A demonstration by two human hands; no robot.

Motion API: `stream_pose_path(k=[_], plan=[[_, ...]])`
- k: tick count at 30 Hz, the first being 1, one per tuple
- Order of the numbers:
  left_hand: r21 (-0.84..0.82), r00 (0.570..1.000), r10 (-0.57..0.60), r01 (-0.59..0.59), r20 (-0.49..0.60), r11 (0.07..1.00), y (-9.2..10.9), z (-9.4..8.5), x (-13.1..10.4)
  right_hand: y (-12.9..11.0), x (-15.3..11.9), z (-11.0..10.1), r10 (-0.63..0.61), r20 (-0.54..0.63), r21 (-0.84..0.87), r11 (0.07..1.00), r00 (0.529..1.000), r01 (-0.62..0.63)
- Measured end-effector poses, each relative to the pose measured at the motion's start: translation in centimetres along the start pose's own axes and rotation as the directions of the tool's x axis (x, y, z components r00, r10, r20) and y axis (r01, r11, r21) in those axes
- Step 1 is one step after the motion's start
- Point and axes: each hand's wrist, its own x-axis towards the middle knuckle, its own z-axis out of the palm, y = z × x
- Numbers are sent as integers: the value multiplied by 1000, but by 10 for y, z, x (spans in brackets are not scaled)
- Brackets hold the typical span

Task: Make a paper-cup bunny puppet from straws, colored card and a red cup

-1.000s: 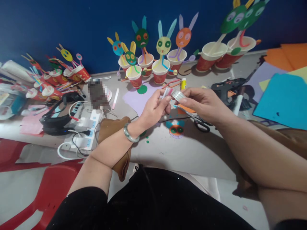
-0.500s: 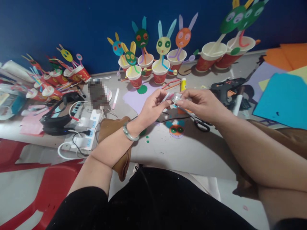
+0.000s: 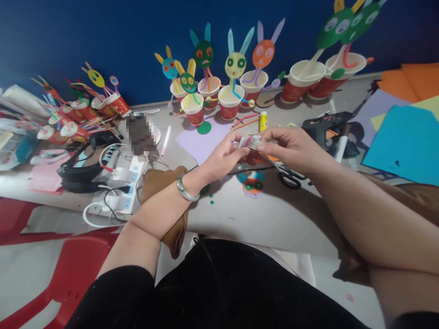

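Observation:
Just above the table, my left hand [image 3: 229,154] and my right hand [image 3: 286,148] are close together with fingers closed. Between their fingertips is a small clear-and-white plastic thing with pink on it [image 3: 252,141]; its kind is unclear and the fingers cover much of it. Black-handled scissors [image 3: 288,177] lie below my right hand. An orange paper animal face [image 3: 253,186] with green eyes and blue ears lies flat below the hands. Behind them are a yellow glue stick [image 3: 263,121], red and orange strips [image 3: 245,119] and a sheet of purple paper [image 3: 192,141].
Red-and-white paper cups [image 3: 230,107] with paper animal figures line the wall. A power strip [image 3: 132,185] with cables and a black headset [image 3: 80,171] lie to the left. At the right are a black tool-like object [image 3: 320,130] and blue paper [image 3: 404,144].
My hands stay together, with a slight shift of the fingers. The plastic thing between them has turned a little and shows more of its clear part.

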Motion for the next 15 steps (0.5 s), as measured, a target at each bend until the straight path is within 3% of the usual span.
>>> stream_pose_path(k=[9,15], plan=[[124,996,70,-63,-50,990,-3,0,3,3,2,3,10,-6,-14,1000,1000,-10],[213,949,243,-200,-199,956,1,-6,7,-5,4,3,45,18,-19,999,999,-44]])
